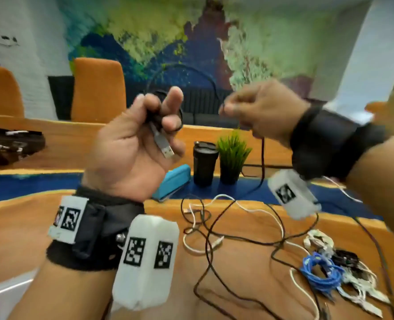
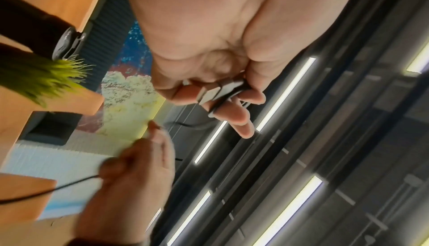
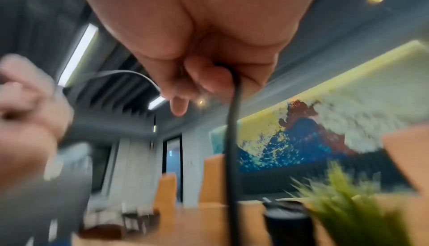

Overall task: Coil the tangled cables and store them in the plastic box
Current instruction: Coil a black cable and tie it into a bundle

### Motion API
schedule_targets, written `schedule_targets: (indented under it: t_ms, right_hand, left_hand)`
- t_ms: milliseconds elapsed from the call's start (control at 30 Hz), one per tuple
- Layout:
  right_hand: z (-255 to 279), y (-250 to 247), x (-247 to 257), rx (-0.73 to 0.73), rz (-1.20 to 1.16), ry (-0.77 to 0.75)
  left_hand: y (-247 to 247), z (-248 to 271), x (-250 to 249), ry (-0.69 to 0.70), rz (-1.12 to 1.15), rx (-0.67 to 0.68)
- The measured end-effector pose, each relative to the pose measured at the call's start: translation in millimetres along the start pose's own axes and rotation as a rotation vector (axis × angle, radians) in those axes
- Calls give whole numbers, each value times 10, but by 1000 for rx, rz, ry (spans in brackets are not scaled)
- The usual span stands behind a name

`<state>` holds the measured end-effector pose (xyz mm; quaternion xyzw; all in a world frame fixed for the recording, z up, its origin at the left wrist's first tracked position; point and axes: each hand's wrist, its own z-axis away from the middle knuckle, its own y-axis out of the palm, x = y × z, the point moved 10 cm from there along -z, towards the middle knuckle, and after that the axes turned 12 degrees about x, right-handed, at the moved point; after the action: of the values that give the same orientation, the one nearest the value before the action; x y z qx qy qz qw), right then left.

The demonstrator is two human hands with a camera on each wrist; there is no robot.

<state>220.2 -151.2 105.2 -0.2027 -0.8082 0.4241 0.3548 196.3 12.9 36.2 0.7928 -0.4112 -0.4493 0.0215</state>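
Observation:
Both hands are raised above the wooden table [image 1: 249, 269]. My left hand [image 1: 159, 109] grips small loops of a black cable [image 1: 263, 158], and its silver USB plug [image 1: 165, 147] sticks out below the fingers. The same plug [image 2: 209, 94] lies across the left hand's fingers in the left wrist view. To the right, my right hand [image 1: 228, 109] pinches the same cable; an arc of it spans between the hands. From the right hand [image 3: 209, 77] the cable [image 3: 234, 140] hangs straight down to the table. Tangled black and white cables [image 1: 214, 245] lie loose below.
A blue coiled cable [image 1: 318, 271] and white bundles [image 1: 318, 239] lie at the right. Behind the tangle stand a black cup [image 1: 205, 162], a small green plant [image 1: 231, 155] and a teal case [image 1: 175, 183]. Orange chairs [image 1: 99, 88] line the far side.

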Motion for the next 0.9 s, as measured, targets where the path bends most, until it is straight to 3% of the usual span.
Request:
schedule_targets:
  t_ms: [33,67,133,200,267,300,433,533,600,633,700,733,800,867,900]
  right_hand:
    - [-3,184,6,91,153,64]
    - [65,516,-12,260,316,74]
    - [336,1042,-10,519,370,69]
    - [392,1065,289,533,340,4]
    - [355,768,520,406,346,-74]
    - [326,544,585,308,335,-101]
    - [220,-159,566,99,194,-85]
    - [156,-311,345,-79,53,-90]
    - [142,-217,41,-181,3,-8]
    - [155,-56,-103,-157,-23,43]
    - [253,476,-236,80,-79,111]
    - [337,745,-188,245,-64,118]
    - [450,975,69,456,24,46]
    - [399,746,371,418,50,-91]
    - [341,533,480,325,33,-142]
  left_hand:
    - [101,-33,16,-6,120,90]
    - [91,-37,50,12,110,79]
    - [29,-75,135,13,-177,30]
    - [61,-115,206,-25,-668,72]
    - [120,-98,384,-76,-1050,173]
    - [123,-90,418,-76,-1115,183]
    - [103,-89,529,-167,-778,159]
    - [267,-50,623,-220,-531,246]
    - [373,-55,616,-186,-282,263]
    - [371,-74,581,-150,-137,233]
    - [292,-112,464,-58,-18,166]
    - [216,-121,397,-18,-115,147]
    - [127,-108,314,-3,-600,143]
    - [120,-96,359,-49,-945,176]
    - [102,-90,404,-76,-970,171]
